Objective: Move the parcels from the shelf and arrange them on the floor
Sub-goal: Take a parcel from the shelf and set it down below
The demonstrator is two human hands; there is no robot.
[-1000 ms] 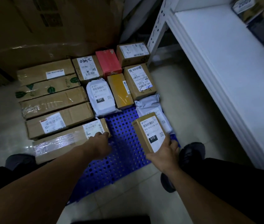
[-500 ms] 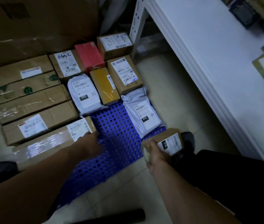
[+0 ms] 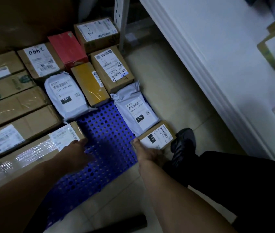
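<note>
Pale tiled floor (image 3: 167, 84) carries a blue perforated mat (image 3: 106, 128) beside a white shelf (image 3: 217, 56). Right hand (image 3: 148, 153) grips the small 010 carton (image 3: 157, 137) at the mat's right edge, against a grey mailer (image 3: 133, 108). Left hand (image 3: 76, 150), fingers extended, touches a long taped carton (image 3: 32, 153).

Long cartons (image 3: 20, 121) are lined up side by side along the left of the perforated mat (image 3: 106, 132), with smaller parcels (image 3: 89, 84) packed in behind and to the right. The small box (image 3: 157, 137) is set at the mat's right edge, touching the 010 mailer (image 3: 135, 110) just behind it (shelf (image 3: 209, 56) is found off to the right).
</note>
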